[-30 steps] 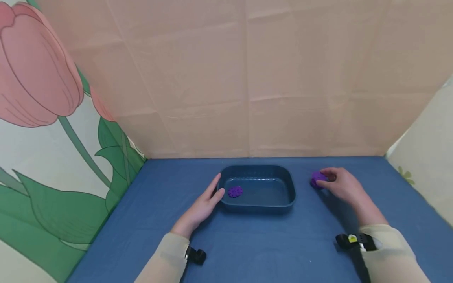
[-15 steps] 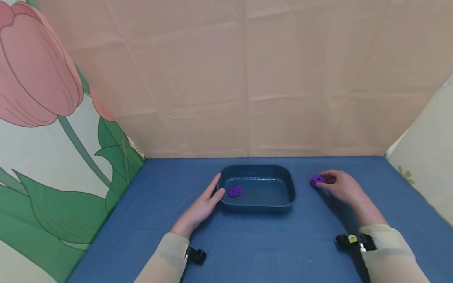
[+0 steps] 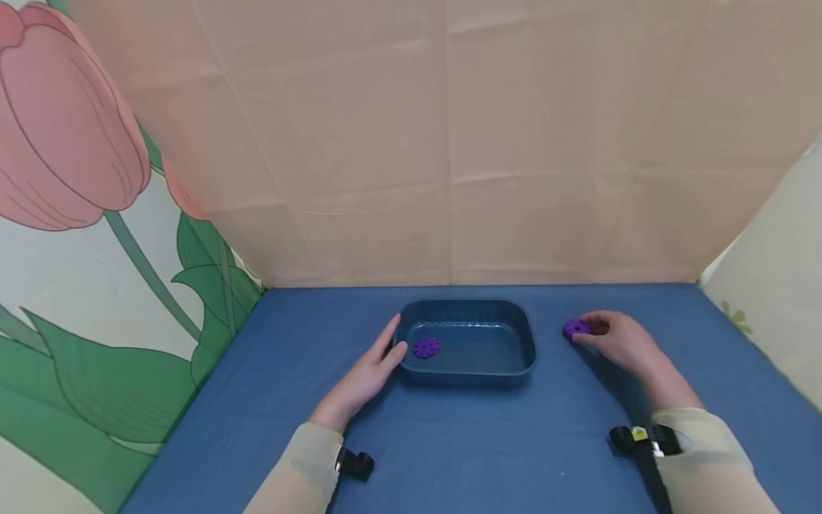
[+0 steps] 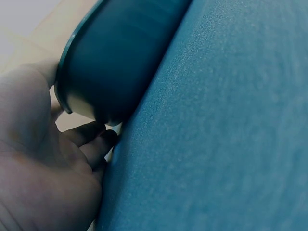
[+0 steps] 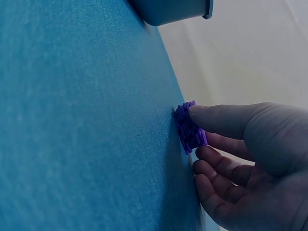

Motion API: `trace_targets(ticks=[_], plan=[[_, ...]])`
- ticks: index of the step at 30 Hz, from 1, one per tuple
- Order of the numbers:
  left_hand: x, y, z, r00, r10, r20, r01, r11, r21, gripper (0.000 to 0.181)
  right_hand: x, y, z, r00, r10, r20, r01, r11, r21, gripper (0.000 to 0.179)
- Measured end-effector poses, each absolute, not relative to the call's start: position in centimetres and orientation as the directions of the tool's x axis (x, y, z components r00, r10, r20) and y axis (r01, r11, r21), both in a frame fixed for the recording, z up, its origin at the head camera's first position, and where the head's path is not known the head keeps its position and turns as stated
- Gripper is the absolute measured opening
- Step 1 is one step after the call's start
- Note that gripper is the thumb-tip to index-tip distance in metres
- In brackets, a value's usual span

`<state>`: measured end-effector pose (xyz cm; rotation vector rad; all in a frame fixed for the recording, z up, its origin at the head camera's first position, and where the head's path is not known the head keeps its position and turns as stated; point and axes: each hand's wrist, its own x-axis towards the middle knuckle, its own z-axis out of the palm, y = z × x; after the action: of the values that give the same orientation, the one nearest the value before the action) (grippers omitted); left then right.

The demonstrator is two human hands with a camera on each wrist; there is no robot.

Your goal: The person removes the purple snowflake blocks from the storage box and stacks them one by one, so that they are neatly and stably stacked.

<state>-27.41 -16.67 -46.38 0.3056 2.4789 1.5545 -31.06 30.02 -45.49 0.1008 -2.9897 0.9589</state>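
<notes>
A dark blue rectangular tray stands on the blue cloth, with one purple flower-shaped disc lying flat in its left part. My left hand holds the tray's left end. In the left wrist view its thumb is up at the rim and the other fingertips curl in by the base. Right of the tray, my right hand pinches a small stack of purple notched discs between thumb and fingers, close over the cloth. The right wrist view shows the layers edge-on; the fingers partly cover them.
Blue cloth covers the table. A beige sheet rises behind its back edge, and a wall with painted tulips borders the left side. A pale wall stands at the right.
My right hand has come down slightly with the purple discs, which now sit lower and more squarely together. My left hand and the tray have stayed in place.
</notes>
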Motion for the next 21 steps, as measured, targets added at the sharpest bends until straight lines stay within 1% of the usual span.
trace_targets(ticks=[7,13,21], plan=[[-27.5,-16.7,-46.5,-0.959,0.279,-0.054,0.073,0.425,0.902,0.070,-31.1,30.0,-45.8,-0.998,-0.060,0.021,-0.061,0.814,-0.577,0.065],[-27.4,-16.7,-46.3,-0.954,0.290,-0.069,0.063,0.423,0.904,0.066,-31.0,30.0,-45.8,-0.998,-0.058,0.010,-0.053,0.815,-0.577,0.066],[-26.0,-16.4,-43.5,-0.941,0.322,-0.103,0.046,0.426,0.904,0.066,-31.1,30.0,-45.8,-0.998,-0.061,0.000,-0.050,0.812,-0.582,0.067]])
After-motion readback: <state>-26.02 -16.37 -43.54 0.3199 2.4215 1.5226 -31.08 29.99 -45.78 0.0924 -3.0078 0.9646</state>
